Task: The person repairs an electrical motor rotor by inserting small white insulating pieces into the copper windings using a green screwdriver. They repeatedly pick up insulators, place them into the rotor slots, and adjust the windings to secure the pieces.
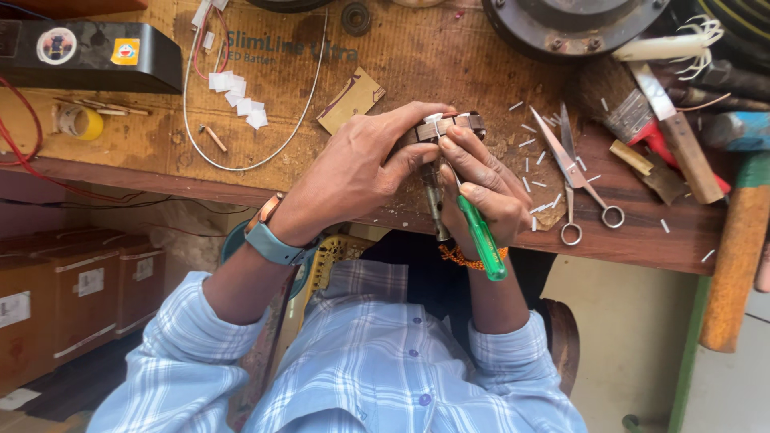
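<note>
The small dark metal part sits at the bench's near edge, just above centre. My left hand curls around it from nine o'clock, thumb and fingers pinching it. My right hand closes on a green-handled screwdriver, tip at the part. Scissors lie at three o'clock, a paintbrush at two, white paper squares at ten.

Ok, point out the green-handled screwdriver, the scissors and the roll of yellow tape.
green-handled screwdriver [484, 238], head view, middle of the green handle.
scissors [573, 171], head view, at the pivot where the blades cross.
roll of yellow tape [80, 122], head view, its outer yellow rim.
</note>
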